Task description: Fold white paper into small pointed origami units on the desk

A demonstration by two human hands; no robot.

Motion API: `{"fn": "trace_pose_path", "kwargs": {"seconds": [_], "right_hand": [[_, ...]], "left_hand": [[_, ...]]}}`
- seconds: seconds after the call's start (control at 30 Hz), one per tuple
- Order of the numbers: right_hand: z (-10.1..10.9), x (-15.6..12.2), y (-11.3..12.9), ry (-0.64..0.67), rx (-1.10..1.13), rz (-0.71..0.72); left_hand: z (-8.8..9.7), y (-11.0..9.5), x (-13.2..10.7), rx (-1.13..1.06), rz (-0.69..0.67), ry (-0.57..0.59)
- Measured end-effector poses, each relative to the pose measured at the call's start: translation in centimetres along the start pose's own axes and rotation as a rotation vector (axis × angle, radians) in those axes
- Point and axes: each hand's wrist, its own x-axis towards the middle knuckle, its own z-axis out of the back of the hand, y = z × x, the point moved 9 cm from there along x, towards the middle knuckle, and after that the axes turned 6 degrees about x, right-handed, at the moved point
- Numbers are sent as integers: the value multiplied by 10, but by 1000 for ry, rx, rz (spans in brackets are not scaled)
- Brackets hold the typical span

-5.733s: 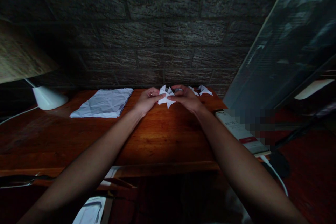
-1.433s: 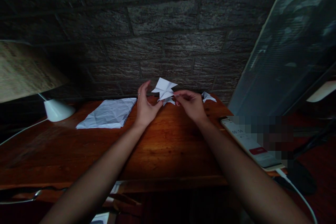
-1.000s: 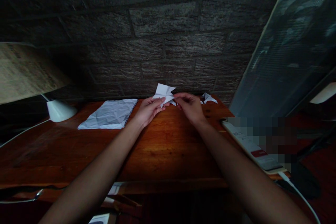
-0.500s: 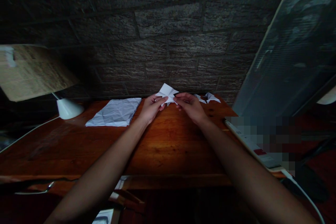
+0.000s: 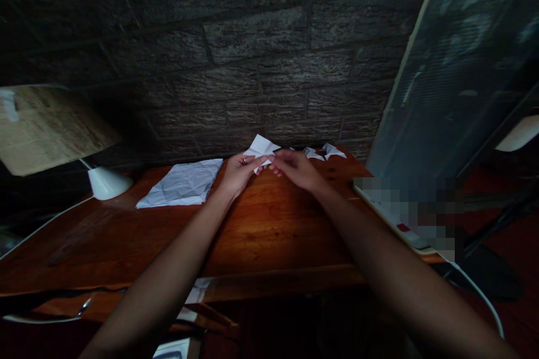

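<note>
At the far edge of the wooden desk [image 5: 261, 224], your left hand [image 5: 238, 172] and right hand [image 5: 295, 168] pinch a folded white paper figure [image 5: 261, 148] between them, raised just off the wood.

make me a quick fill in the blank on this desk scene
1. The left hand and the right hand together pinch a folded white piece made of ____.
2. The creased flat sheet lies on the desk to the ____ of both hands.
3. The lamp base is coloured ____.
Missing words: paper; left; white.
</note>
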Motion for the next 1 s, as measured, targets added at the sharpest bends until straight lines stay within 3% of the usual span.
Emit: {"fn": "trace_pose_path", "kwargs": {"seconds": [0.17,0.33,0.5,0.73,1.0], "right_hand": [[-10,-6,0,75,-140,28],[-14,-5,-4,136,-99,-56],[-16,-7,3,179,-210,-15],[-17,-8,4,191,-117,-51],[-19,-7,-5,221,-38,-104]], "left_hand": [[1,2,-1,-92,90,-55],[-3,5,-1,-62,115,16],[-6,9,-4,-99,161,9],[-13,8,-6,-240,180,21],[-15,1,-7,-166,136,14]]}}
